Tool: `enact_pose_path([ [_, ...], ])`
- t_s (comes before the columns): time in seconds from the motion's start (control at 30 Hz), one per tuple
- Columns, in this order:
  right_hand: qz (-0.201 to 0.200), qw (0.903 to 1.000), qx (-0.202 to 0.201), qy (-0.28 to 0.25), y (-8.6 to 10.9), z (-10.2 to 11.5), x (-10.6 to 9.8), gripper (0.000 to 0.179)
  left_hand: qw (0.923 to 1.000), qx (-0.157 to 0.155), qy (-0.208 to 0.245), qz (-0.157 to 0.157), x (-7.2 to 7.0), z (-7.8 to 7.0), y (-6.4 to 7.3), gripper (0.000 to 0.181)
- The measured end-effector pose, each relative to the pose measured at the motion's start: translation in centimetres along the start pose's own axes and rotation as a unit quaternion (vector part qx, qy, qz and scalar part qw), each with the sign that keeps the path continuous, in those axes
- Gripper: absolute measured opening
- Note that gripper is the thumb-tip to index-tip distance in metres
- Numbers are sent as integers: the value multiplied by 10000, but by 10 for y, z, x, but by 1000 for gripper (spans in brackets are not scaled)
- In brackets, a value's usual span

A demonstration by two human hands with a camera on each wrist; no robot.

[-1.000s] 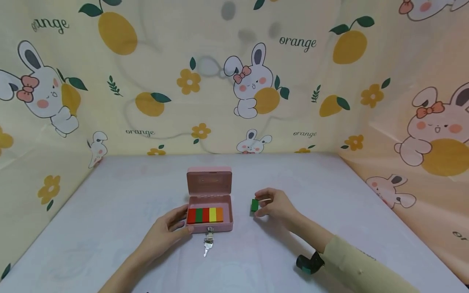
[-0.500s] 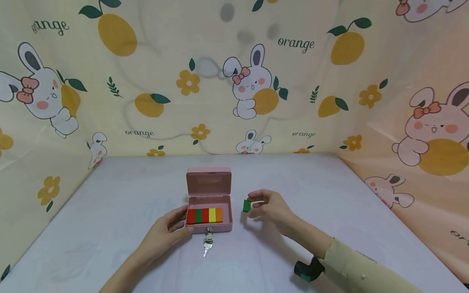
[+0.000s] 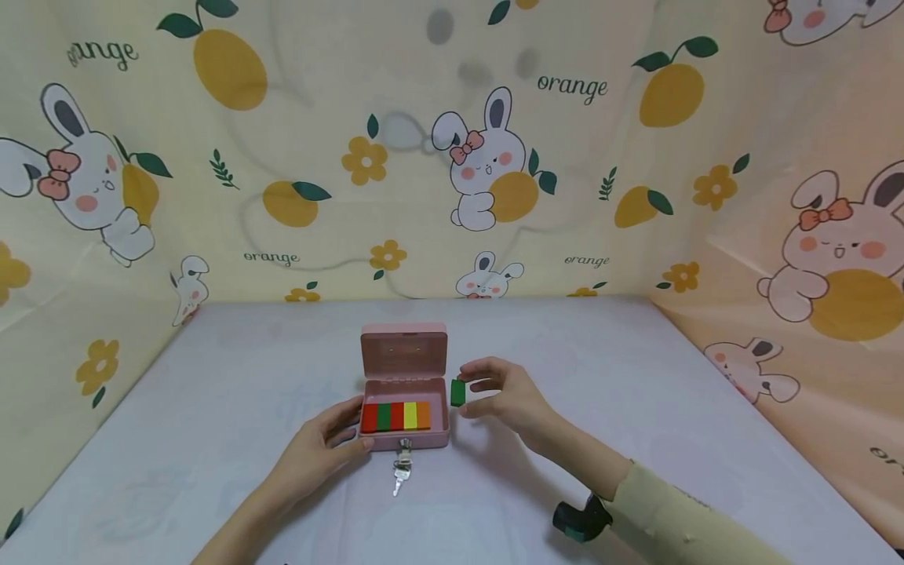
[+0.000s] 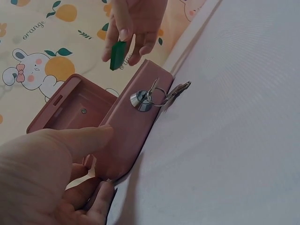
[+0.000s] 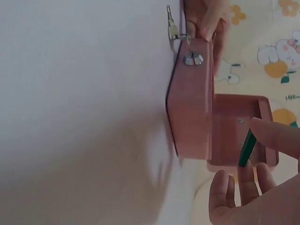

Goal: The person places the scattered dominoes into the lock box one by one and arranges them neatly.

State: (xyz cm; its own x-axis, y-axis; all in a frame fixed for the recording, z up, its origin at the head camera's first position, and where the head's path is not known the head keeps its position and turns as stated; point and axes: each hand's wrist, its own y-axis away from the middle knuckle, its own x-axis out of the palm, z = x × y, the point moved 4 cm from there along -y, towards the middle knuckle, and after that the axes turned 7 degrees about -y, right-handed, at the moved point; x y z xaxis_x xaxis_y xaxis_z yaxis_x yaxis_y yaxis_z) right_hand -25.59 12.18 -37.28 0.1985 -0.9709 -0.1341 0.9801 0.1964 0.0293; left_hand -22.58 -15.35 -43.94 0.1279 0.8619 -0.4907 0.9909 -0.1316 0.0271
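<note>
A small pink metal cash box (image 3: 439, 441) stands on the table with its lid (image 3: 404, 353) raised. Inside it lies a row of coloured blocks (image 3: 395, 417): red, green, red, yellow and orange. My left hand (image 3: 318, 449) holds the box at its left front corner, thumb on the front wall. Between thumb and fingertips, my right hand (image 3: 510, 399) pinches a green block (image 3: 457, 392) just right of the box's right wall. The right wrist view shows that green block (image 5: 247, 148) held on edge, overlapping the lid. Keys (image 3: 402, 471) hang from the lock on the box front.
A black wrist strap with its camera (image 3: 582, 519) sits below the right sleeve. A white cloth covers the table (image 3: 212, 408). Behind it rises a printed curtain (image 3: 424, 275) with rabbits and oranges.
My right hand has moved left with the green block, from well right of the box to close beside its right wall. My left hand stays on the box.
</note>
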Motion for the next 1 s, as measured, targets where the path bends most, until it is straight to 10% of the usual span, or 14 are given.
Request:
enact_pose_path([
  [1.0, 741, 9906, -446, 1058, -7, -13, 34, 42, 9991, 312, 255, 164, 0, -5, 2, 76],
])
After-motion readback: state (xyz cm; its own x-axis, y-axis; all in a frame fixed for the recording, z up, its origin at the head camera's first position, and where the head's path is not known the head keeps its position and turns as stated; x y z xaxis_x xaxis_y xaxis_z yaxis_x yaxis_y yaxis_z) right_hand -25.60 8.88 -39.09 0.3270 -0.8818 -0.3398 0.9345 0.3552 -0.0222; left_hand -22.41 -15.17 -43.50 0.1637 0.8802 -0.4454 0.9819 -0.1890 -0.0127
